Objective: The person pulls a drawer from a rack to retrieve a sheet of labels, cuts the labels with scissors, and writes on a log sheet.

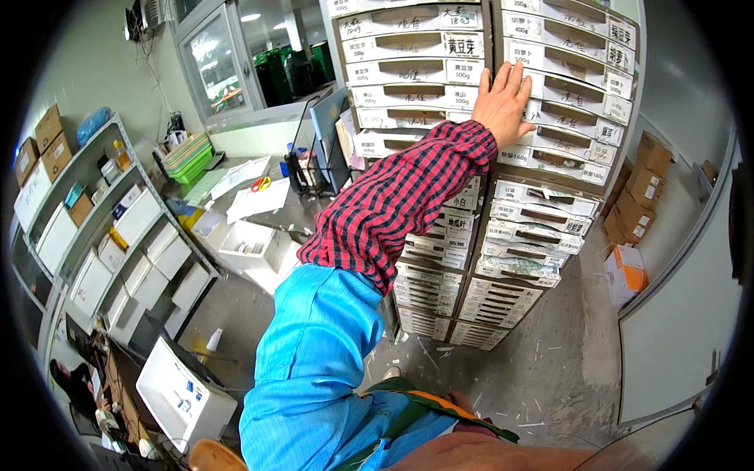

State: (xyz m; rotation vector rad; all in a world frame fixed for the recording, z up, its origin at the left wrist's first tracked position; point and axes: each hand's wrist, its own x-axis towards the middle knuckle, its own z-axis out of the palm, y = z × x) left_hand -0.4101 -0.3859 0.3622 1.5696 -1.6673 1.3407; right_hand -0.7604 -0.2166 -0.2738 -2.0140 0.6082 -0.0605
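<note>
My left hand (503,102) reaches up and forward, palm toward a tall label cabinet (492,169). Its fingers are stretched out and slightly spread, resting against the drawer fronts near the divider between the two columns. Nothing shows in its grasp. The left arm wears a blue sleeve (318,337) with a red-and-black checked cuff (404,196), which covers part of the left column. Shallow white drawers (561,98) with printed labels and cut-out slots fill both columns; paper pokes out of some lower ones. My right hand cannot be made out.
At the left stands a metal shelf (145,200) with white bins and boxes. A desk carries red-and-yellow scissors (261,184), papers, green trays (187,157) and a black wire rack (314,169). Cardboard boxes (635,196) are stacked at the right. Paper scraps litter the floor.
</note>
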